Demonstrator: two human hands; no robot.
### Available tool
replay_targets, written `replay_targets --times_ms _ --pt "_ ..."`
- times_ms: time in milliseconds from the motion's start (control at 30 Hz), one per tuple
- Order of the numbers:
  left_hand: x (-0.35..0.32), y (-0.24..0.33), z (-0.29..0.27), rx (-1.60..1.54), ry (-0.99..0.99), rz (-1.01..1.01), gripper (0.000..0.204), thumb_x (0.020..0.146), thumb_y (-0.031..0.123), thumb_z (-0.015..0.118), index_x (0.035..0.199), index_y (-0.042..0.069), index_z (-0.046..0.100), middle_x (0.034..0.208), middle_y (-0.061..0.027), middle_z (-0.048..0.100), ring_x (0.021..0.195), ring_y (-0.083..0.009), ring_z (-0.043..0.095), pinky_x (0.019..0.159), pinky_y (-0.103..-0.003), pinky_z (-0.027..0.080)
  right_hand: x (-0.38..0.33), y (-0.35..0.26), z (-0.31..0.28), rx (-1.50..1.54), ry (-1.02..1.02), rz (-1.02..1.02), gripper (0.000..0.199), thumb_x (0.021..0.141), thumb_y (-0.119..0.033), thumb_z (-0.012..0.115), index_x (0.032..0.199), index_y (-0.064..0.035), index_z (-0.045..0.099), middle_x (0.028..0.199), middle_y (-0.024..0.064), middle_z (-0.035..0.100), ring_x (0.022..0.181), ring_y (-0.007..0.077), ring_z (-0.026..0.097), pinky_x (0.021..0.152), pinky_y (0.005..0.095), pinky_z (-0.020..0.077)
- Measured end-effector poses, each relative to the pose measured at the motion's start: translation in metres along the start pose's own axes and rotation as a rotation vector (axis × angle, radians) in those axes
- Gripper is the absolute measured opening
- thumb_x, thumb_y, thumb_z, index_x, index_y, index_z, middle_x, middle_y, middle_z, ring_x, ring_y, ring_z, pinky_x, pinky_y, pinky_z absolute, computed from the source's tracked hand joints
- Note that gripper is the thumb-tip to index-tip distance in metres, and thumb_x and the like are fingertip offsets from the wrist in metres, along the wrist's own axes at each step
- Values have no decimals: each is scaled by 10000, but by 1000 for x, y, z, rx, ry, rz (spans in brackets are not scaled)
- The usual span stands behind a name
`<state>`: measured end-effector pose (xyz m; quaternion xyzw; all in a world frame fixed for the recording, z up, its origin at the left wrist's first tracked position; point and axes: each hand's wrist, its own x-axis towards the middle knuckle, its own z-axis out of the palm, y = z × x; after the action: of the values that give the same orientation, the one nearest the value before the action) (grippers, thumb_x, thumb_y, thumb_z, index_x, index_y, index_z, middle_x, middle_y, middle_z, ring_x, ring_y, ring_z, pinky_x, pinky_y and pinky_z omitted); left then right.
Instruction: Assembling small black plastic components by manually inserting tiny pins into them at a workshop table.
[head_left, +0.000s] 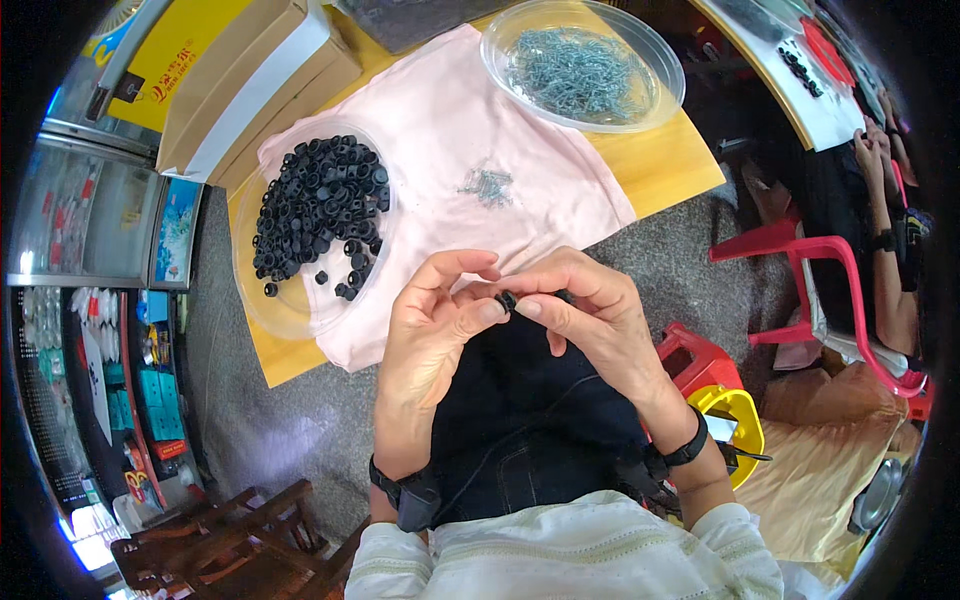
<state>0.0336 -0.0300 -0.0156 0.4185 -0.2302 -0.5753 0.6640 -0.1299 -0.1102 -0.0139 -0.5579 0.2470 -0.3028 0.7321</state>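
Ctr frame: L hand (430, 320) & R hand (595, 305) pinch small blk part (506, 301) at fingertips. Prob. assembly step; next move likely needs steady grip, fine alignment. Loose metal pcs (488, 186), pink cloth (430, 120), upper ctr.

Small black part (506, 301): held between left grip (430, 318) and right grip (592, 308). Black caps (315, 205), many: heaped in clear round tray (272, 312). Metal pieces (488, 186): small pile on pink cloth (430, 125); larger heap in clear tub (667, 68). Yellow counter (678, 165) beneath cloth.
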Motion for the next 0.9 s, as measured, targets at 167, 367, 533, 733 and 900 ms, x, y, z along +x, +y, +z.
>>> replay_targets --times_ms 167,367,533,733,900 --pt "8 -1 3 97 -24 -34 420 775 -18 711 1160 -8 543 1071 -87 573 951 -154 584 783 -256 515 4 2 -10 2 5 -20 162 874 -89 651 1024 -30 662 914 14 610 682 39 549 507 169 453" --pt "32 6 5 487 161 177 228 853 8 650 1073 -25 604 996 -78 597 796 -118 602 721 -235 501 20 -1 -17 -45 123 -6 147 827 -55 657 964 -12 626 827 30 648 704 60 593 544 191 486" --pt "56 4 4 1160 291 525 159 853 -11 625 1012 -9 639 925 -71 598 728 -129 609 661 -235 487 45 1 -23 -727 223 -335 135 779 -29 634 902 -8 580 773 116 598 693 236 627 597 319 503" --pt "67 0 1 1526 360 649 173 833 11 631 1005 0 640 868 -124 587 658 -196 594 608 -279 473 50 1 -21 -1015 172 -395 135 770 -60 630 853 -21 530 808 139 537 763 341 587 637 413 486" --pt "68 3 2 1503 338 629 95 837 28 630 918 -22 630 841 -117 586 636 -196 582 597 -290 468 51 -1 -26 -1012 165 -419 114 774 -48 621 837 -18 531 787 140 527 751 346 582 632 419 478"
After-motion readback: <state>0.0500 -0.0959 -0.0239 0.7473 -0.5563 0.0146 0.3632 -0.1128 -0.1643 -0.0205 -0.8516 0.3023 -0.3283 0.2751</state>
